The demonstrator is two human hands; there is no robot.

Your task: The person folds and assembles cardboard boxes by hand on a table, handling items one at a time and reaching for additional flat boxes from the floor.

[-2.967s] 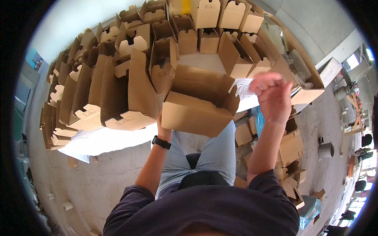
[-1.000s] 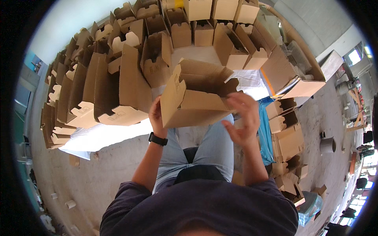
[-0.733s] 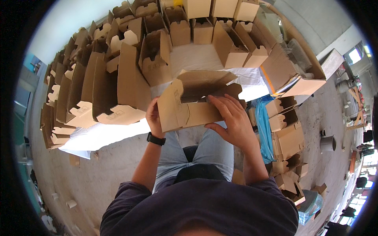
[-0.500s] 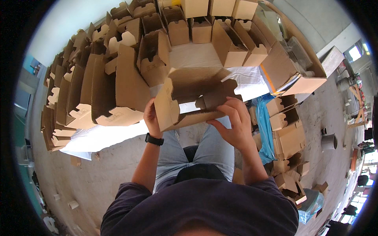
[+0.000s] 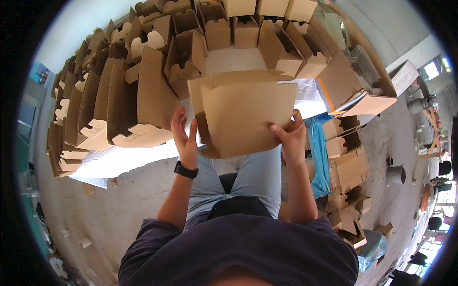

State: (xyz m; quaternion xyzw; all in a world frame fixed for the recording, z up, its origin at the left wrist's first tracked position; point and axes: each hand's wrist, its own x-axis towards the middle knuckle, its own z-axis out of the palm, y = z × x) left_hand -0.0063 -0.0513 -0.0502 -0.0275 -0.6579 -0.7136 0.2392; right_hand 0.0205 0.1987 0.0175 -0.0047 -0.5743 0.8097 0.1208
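A brown cardboard box [image 5: 250,114] is held up in front of me, a broad plain panel turned toward me. My right hand [image 5: 292,133] grips its right side, thumb on the panel and fingers at the edge. By the box's left end, my left hand [image 5: 185,133] has its fingers and thumb apart and is not gripping; I cannot tell whether it touches the cardboard. A black watch [image 5: 186,170] is on my left wrist. The inside of the box is hidden from view.
Rows of open cardboard boxes [image 5: 157,105] stand on a table with a white sheet [image 5: 129,162]. A large carton [image 5: 341,88] is at the right. Below it are more boxes [image 5: 349,169] and blue plastic film [image 5: 319,157]. A grey cylinder [image 5: 396,174] is on the floor.
The box has been turned from showing its open inside to showing a flat panel. My left hand has let go and spread its fingers; my right hand now pinches the right edge.
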